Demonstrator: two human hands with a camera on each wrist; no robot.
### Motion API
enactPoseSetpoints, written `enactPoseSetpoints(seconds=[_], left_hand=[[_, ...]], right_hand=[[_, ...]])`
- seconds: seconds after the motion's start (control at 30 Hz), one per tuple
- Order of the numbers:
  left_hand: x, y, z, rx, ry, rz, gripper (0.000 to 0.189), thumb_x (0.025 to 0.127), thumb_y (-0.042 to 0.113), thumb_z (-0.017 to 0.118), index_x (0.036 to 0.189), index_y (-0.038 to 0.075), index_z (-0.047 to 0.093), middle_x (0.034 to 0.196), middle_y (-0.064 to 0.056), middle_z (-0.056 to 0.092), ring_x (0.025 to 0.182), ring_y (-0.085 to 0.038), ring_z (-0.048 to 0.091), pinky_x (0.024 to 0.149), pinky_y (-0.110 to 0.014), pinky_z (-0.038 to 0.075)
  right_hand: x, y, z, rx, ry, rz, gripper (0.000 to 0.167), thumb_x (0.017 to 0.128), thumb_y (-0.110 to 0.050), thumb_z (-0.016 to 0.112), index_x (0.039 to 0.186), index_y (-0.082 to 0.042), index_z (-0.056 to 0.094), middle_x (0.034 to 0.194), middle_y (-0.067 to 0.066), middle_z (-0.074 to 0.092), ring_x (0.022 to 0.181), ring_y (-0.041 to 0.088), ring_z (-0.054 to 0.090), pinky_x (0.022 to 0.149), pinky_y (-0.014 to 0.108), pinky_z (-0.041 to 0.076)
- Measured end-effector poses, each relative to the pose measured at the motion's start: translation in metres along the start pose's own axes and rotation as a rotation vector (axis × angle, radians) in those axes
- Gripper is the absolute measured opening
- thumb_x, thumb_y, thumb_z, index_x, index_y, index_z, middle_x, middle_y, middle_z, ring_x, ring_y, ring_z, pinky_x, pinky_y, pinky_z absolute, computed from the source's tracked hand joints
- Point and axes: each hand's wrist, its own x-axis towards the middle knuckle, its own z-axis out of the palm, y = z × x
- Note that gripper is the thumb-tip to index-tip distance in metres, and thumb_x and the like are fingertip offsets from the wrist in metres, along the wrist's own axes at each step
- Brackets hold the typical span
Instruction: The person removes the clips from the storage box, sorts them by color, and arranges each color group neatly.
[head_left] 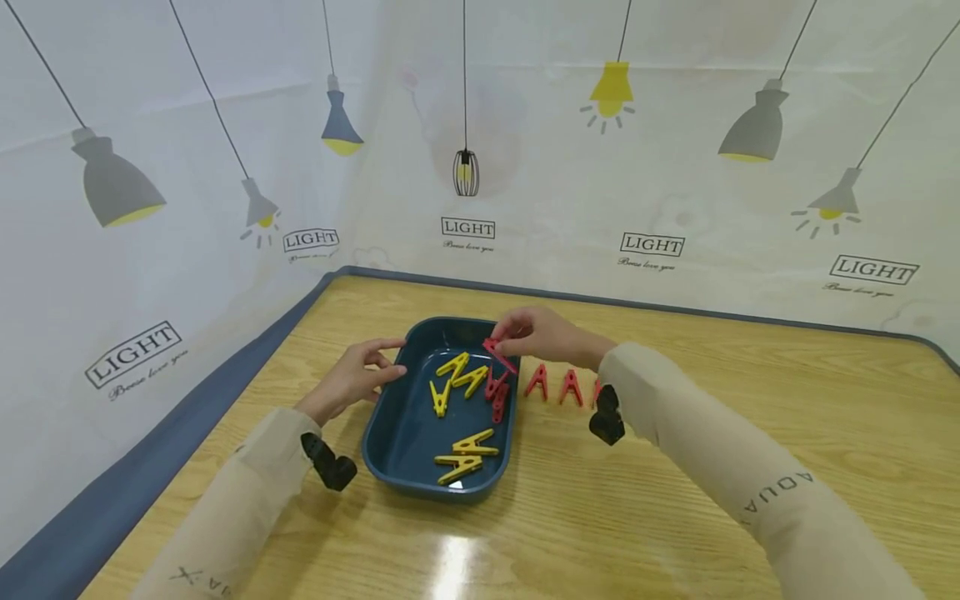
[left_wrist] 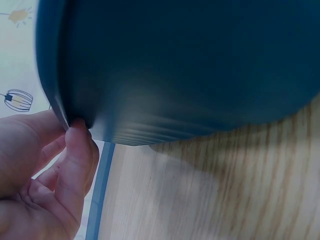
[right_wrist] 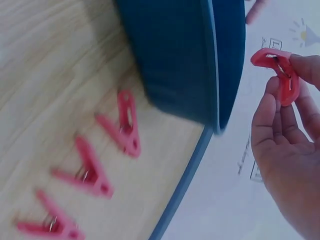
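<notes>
A deep blue plastic tray [head_left: 372, 417] stands on the table. My left hand [head_left: 358, 379] grips its left rim, thumb over the edge; the left wrist view shows the fingers at the tray wall [left_wrist: 175, 65]. Over the right rim, my right hand [head_left: 542, 333] pinches a red clothespin [right_wrist: 289, 92] between thumb and fingers. Inside the tray lie several yellow clothespins [head_left: 440, 400], in an upper and a lower group. Red clothespins [head_left: 498, 407] lie in it along the right wall, below the held one.
On the table right of the tray, three red clothespins [head_left: 571, 387] lie in a row, the farthest right partly hidden by the right wrist. The wooden table [head_left: 637, 517] has a dark blue edge [head_left: 525, 292] against a lamp-printed cloth [head_left: 540, 183].
</notes>
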Motion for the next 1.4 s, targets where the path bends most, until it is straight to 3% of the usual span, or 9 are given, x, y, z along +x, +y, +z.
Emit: enactPoseSetpoints(seconds=[0.3, 0.47, 0.63, 0.83, 1.1, 1.4], left_hand=[[0.002, -0.002, 0.001, 0.006, 0.006, -0.010, 0.050, 0.087, 0.019, 0.057, 0.134, 0.012, 0.039, 0.090, -0.012, 0.054, 0.066, -0.018, 0.048, 0.053, -0.032, 0.048], [0.002, -0.002, 0.000, 0.001, 0.000, -0.003, 0.051, 0.087, 0.020, 0.057, 0.134, 0.011, 0.039, 0.090, -0.013, 0.053, 0.066, -0.018, 0.048, 0.055, -0.033, 0.048], [0.000, -0.001, -0.001, -0.007, -0.005, 0.008, 0.051, 0.088, 0.019, 0.056, 0.134, 0.011, 0.038, 0.090, -0.013, 0.053, 0.065, -0.018, 0.048, 0.055, -0.033, 0.048], [-0.001, 0.000, 0.000, -0.006, -0.002, 0.003, 0.050, 0.088, 0.020, 0.056, 0.134, 0.013, 0.038, 0.091, -0.013, 0.053, 0.065, -0.019, 0.048, 0.055, -0.032, 0.049], [-0.001, -0.001, 0.000, -0.007, -0.006, 0.014, 0.051, 0.088, 0.020, 0.056, 0.135, 0.012, 0.037, 0.090, -0.013, 0.052, 0.066, -0.019, 0.049, 0.056, -0.032, 0.049], [0.000, -0.002, 0.000, -0.008, 0.000, 0.002, 0.051, 0.088, 0.020, 0.057, 0.134, 0.013, 0.038, 0.089, -0.012, 0.053, 0.066, -0.019, 0.049, 0.055, -0.032, 0.049]], right_hand=[[-0.037, 0.016, -0.031, -0.039, 0.083, 0.046, 0.017, 0.085, -0.015, 0.060, 0.097, -0.003, 0.058, 0.092, 0.008, 0.061, 0.076, 0.021, 0.052, 0.066, 0.028, 0.044], [-0.056, 0.029, -0.048, -0.040, 0.126, 0.080, 0.018, 0.086, -0.016, 0.059, 0.096, -0.001, 0.058, 0.090, 0.010, 0.061, 0.068, 0.015, 0.050, 0.064, 0.029, 0.044], [-0.073, 0.039, -0.060, -0.046, 0.178, 0.111, 0.021, 0.086, -0.019, 0.059, 0.096, -0.001, 0.057, 0.091, 0.010, 0.061, 0.072, 0.016, 0.051, 0.065, 0.030, 0.045], [-0.088, 0.053, -0.064, -0.062, 0.171, 0.162, 0.024, 0.086, -0.022, 0.059, 0.097, 0.000, 0.056, 0.091, 0.010, 0.060, 0.074, 0.020, 0.051, 0.067, 0.032, 0.043], [-0.099, 0.077, -0.061, -0.085, 0.198, 0.168, 0.022, 0.087, -0.016, 0.057, 0.097, 0.003, 0.056, 0.091, 0.011, 0.061, 0.081, 0.029, 0.056, 0.071, 0.039, 0.047], [-0.112, 0.097, -0.063, -0.040, 0.222, 0.205, 0.024, 0.087, -0.015, 0.057, 0.099, 0.007, 0.054, 0.093, 0.016, 0.061, 0.079, 0.019, 0.058, 0.072, 0.034, 0.049]])
